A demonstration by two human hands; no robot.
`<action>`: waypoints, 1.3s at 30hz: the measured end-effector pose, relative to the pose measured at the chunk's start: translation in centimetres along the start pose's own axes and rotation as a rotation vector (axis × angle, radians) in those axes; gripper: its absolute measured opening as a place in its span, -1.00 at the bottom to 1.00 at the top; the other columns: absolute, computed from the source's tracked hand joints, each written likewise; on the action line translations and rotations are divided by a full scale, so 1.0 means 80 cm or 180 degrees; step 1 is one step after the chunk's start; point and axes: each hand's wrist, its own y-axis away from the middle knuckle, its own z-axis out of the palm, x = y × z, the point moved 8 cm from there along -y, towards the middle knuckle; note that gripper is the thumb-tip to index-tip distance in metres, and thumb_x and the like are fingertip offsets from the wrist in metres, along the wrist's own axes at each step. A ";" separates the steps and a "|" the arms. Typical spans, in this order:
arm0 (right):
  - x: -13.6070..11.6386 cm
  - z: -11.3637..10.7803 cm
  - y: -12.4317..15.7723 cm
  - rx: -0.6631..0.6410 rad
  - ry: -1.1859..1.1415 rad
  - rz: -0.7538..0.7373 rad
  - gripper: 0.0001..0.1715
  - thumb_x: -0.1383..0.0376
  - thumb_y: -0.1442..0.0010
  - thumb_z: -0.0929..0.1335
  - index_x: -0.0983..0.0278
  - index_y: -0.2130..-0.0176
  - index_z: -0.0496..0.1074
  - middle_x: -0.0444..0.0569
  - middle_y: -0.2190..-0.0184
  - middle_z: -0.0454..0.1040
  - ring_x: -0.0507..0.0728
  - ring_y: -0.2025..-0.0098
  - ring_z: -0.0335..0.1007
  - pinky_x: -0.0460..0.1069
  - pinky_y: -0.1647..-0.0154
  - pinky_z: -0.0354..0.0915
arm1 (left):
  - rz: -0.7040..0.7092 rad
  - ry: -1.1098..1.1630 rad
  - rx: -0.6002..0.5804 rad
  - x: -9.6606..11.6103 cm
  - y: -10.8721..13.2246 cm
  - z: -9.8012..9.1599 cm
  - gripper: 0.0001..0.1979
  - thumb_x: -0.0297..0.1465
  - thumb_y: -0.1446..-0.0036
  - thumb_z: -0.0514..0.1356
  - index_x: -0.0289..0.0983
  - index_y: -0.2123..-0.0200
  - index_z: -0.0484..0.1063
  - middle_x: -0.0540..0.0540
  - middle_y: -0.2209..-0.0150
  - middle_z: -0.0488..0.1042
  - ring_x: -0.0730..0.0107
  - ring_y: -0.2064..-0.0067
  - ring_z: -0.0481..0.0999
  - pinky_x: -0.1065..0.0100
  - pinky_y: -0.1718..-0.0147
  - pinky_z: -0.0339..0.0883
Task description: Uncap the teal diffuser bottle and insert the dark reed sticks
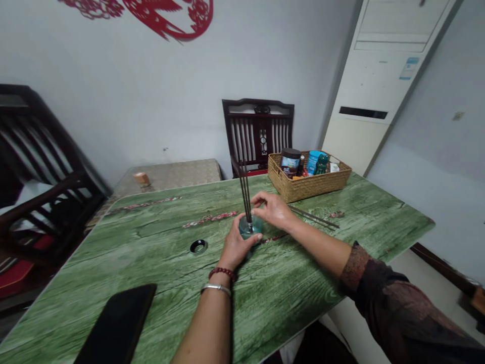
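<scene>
A small teal glass bottle (250,227) stands on the green wood-pattern table (151,268) with dark reed sticks (244,192) rising from its neck. My left hand (237,246) wraps round the bottle from the near side. My right hand (273,209) hovers just right of the sticks, with thumb and fingers curled in a loose pinch near them; whether it grips a stick I cannot make out. More dark sticks (314,217) lie flat on the table to the right of that hand.
A black ring-shaped cap (198,246) lies left of the bottle. A black phone (117,326) rests at the near left edge. A wicker basket (308,185) with jars stands at the far edge, a dark chair (258,132) behind it. A white standing air conditioner (379,76) is at the right.
</scene>
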 end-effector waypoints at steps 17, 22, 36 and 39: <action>0.172 -0.118 0.132 -0.0641 0.3044 0.1249 -0.64 0.29 -0.37 0.25 0.26 -0.04 0.54 0.16 0.02 0.55 0.22 -0.01 0.48 -0.02 0.06 0.26 | 0.0029 -0.0436 -0.0050 -0.004 -0.008 -0.001 -0.19 -0.04 0.14 0.40 -0.16 -0.16 0.25 -0.24 -0.08 0.50 -0.05 -0.05 0.56 -0.06 -0.08 0.39; 0.173 -0.116 0.138 -0.0760 0.3114 0.1246 -0.70 0.28 -0.36 0.27 0.27 0.04 0.54 0.16 0.04 0.54 0.22 0.01 0.49 -0.02 0.09 0.26 | 0.0022 -0.0407 -0.0064 -0.009 -0.009 0.000 -0.18 -0.05 0.12 0.40 -0.17 -0.18 0.23 -0.25 -0.10 0.49 -0.04 -0.06 0.55 -0.09 -0.11 0.37; 0.170 -0.068 0.095 -0.0924 0.2359 0.1407 -0.78 0.22 -0.25 0.39 0.29 0.21 0.59 0.17 0.15 0.63 0.25 0.04 0.55 -0.03 0.13 0.27 | 0.0077 -0.0316 -0.0115 -0.005 -0.004 0.002 -0.20 -0.07 0.09 0.39 -0.18 -0.18 0.23 -0.21 -0.09 0.49 -0.01 -0.07 0.54 -0.08 -0.12 0.37; 0.167 -0.069 0.092 -0.0944 0.2283 0.1309 -0.80 0.31 -0.26 0.34 0.32 0.29 0.57 0.16 0.21 0.64 0.21 0.09 0.57 -0.05 0.16 0.28 | 0.0062 -0.0354 -0.0084 -0.002 -0.003 0.001 -0.22 -0.09 0.10 0.39 -0.18 -0.17 0.24 -0.21 -0.08 0.50 -0.01 -0.05 0.56 -0.09 -0.10 0.38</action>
